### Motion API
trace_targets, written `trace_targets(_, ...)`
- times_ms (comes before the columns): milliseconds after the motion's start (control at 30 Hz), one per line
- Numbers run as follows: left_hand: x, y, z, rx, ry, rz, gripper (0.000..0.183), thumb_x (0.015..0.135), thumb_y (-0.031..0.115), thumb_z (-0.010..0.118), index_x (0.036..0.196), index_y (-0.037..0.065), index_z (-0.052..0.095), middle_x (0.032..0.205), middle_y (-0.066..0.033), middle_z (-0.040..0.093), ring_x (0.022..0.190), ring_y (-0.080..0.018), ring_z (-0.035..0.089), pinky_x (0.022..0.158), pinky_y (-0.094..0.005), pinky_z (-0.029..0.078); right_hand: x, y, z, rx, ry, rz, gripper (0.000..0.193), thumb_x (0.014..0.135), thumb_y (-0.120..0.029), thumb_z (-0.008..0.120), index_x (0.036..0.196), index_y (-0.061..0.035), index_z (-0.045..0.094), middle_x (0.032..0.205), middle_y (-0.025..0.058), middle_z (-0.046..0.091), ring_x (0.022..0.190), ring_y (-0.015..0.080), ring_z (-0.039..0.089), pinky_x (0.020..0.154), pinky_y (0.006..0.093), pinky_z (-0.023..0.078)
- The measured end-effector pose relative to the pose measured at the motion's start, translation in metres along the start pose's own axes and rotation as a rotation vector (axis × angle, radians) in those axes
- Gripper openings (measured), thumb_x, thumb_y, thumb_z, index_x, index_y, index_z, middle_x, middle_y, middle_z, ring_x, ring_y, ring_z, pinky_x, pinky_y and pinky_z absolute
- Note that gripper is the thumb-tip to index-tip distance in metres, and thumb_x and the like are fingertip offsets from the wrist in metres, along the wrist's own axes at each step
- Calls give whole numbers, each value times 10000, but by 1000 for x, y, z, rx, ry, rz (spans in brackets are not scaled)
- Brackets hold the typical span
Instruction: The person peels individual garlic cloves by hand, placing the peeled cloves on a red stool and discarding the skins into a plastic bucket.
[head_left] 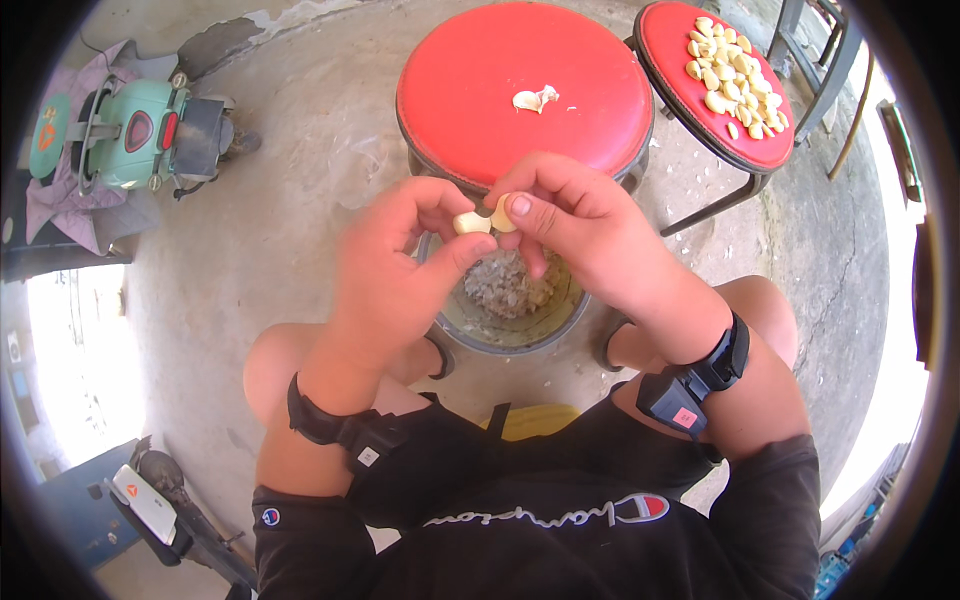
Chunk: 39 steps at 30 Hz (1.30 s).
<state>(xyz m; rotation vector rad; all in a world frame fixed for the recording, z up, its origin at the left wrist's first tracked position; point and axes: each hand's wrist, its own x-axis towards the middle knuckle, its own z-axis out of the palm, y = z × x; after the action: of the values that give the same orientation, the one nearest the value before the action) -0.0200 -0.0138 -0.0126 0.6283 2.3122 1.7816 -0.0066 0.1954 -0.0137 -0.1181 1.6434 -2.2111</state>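
My left hand [400, 260] pinches a pale garlic clove [472, 223] between thumb and fingertips. Right beside it, a second garlic piece [503, 212] is gripped by my right hand [575, 215], with the thumb on top. The two pieces are almost touching; whether they are still joined, I cannot tell. Below both hands stands a round bucket [562, 318] with a heap of whitish garlic skins [508, 285] in it. Just beyond my hands, a big red round stool [500, 60] carries a small whitish bit of garlic with papery skin [535, 99].
Many peeled garlic cloves [737, 80] lie piled on a smaller red stool [690, 25] at the far right. Skin scraps dot the concrete floor [300, 160]. A mint-green scooter [140, 130] stands at the left. At lower left is another vehicle part with a white panel [145, 500].
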Motion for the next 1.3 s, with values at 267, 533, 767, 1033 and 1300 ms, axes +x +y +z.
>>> trace_targets(267,2,-4,-4,-379,6,-65,276,903,57,730,1098,2,542,1072,-138,671,962,-180,670,873,-322,574,-5,-7,-7,124,-22,-1,253,1049,-165,476,1136,13,633,928,87,681,712,113,603,678,235,500)
trace_targets(533,6,-2,-1,-396,46,-137,206,918,12,677,1088,2,563,1079,-128,666,967,-181,665,863,-324,567,-2,-8,-11,210,15,65,233,1026,-178,521,1120,-3,641,916,83,679,693,105,595,664,235,494)
trace_targets(767,5,-12,25,-31,129,-240,222,893,6,675,1098,26,590,995,-84,667,917,-162,665,813,-306,529,-5,25,-5,330,102,204,184,986,-204,602,1074,-43,602,941,60,622,651,104,574,595,247,476)
trace_targets(1033,24,-17,51,-7,128,-87,313,892,-9,656,1187,19,556,1046,-102,659,934,-178,663,809,-316,532,5,20,-24,322,184,212,128,993,-148,588,1015,-23,572,871,74,632,631,129,612,585,278,532)
trace_targets(1300,68,-12,41,77,101,-57,401,865,-63,569,1259,13,562,1284,-136,566,994,-194,650,873,-320,529,17,-41,-80,-362,378,-123,139,959,-160,642,956,-23,618,734,34,617,638,125,607,583,292,497)
